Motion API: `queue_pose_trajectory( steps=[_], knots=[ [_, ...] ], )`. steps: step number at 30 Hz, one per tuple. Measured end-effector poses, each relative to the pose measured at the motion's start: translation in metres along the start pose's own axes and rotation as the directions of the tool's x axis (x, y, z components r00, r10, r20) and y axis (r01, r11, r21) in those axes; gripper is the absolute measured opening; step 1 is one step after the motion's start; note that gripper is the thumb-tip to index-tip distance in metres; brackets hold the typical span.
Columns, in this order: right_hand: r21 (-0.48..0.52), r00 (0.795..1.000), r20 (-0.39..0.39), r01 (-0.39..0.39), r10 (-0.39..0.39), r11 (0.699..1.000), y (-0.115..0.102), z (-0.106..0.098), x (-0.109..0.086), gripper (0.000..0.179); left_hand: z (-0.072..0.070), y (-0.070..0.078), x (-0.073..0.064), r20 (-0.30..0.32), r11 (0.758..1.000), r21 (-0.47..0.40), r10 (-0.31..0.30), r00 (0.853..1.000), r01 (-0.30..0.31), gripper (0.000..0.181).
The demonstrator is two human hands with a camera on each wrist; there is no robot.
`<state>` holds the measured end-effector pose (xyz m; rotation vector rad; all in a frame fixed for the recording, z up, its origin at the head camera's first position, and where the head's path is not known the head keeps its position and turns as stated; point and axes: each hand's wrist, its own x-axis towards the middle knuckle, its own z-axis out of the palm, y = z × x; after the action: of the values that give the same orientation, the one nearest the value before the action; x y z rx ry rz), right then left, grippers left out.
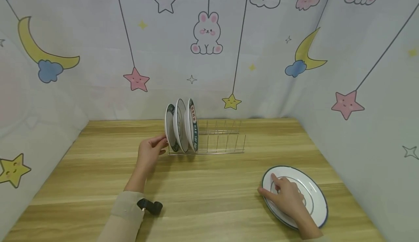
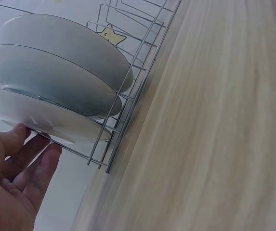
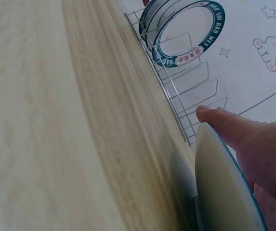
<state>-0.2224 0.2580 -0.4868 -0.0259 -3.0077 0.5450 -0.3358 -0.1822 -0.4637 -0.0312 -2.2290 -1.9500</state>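
A wire dish rack (image 1: 220, 152) stands at the back of the table. Three plates lean upright in its left part: a green-rimmed plate (image 1: 169, 127), a white plate (image 1: 180, 125) and a plate with a lettered green rim (image 1: 191, 125). My left hand (image 1: 151, 151) pinches the rack's left end wire between thumb and fingers, close against the outermost plate (image 2: 56, 115). At the front right, a white plate with a blue rim (image 1: 314, 191) lies on the table. Over it is my right hand (image 1: 288, 196), thumb reaching past the rim (image 3: 224, 178) and index finger extended.
The rack's right slots (image 1: 226, 140) hold no plates. Wood-grain tabletop (image 1: 203, 194) lies between the two hands. Behind and beside the table hang white curtains (image 1: 98, 89) printed with stars, moons and rabbits. A black device (image 1: 150, 206) sits on the left wrist.
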Motion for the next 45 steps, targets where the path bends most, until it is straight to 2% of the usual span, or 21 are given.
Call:
queue_pose_trajectory(
  steps=[18, 27, 34, 39, 45],
  knots=[
    [0.064, 1.0, 0.004, 0.009, -0.01, 0.998, 0.0018, 0.0008, 0.005, 0.083, -0.001, 0.0016, -0.0006, -0.011, 1.0, -0.004, -0.005, 1.0, 0.005, 0.034],
    [0.126, 1.0, 0.007, 0.011, -0.012, 0.992, 0.0029, -0.0002, 0.0032, 0.072, -0.0008, 0.001, -0.0001, -0.009, 1.0, 0.005, -0.011, 1.0, 0.011, 0.037],
    [0.178, 0.999, 0.035, 0.0, -0.006, 0.984, 0.0008, -0.0009, 0.0034, 0.062, -0.0013, 0.0011, -0.0009, -0.002, 0.999, 0.039, 0.016, 1.0, -0.016, 0.035],
    [0.197, 0.999, -0.003, 0.053, -0.054, 0.979, 0.0018, 0.0014, 0.0039, 0.056, -0.0006, 0.0005, -0.0008, 0.0, 0.999, 0.036, 0.021, 1.0, -0.021, 0.036],
    [0.238, 0.99, -0.055, 0.138, -0.128, 0.962, 0.0052, 0.0039, 0.0035, 0.058, 0.0008, -0.0001, -0.0008, -0.005, 1.0, 0.028, 0.013, 1.0, -0.013, 0.035]
  ],
)
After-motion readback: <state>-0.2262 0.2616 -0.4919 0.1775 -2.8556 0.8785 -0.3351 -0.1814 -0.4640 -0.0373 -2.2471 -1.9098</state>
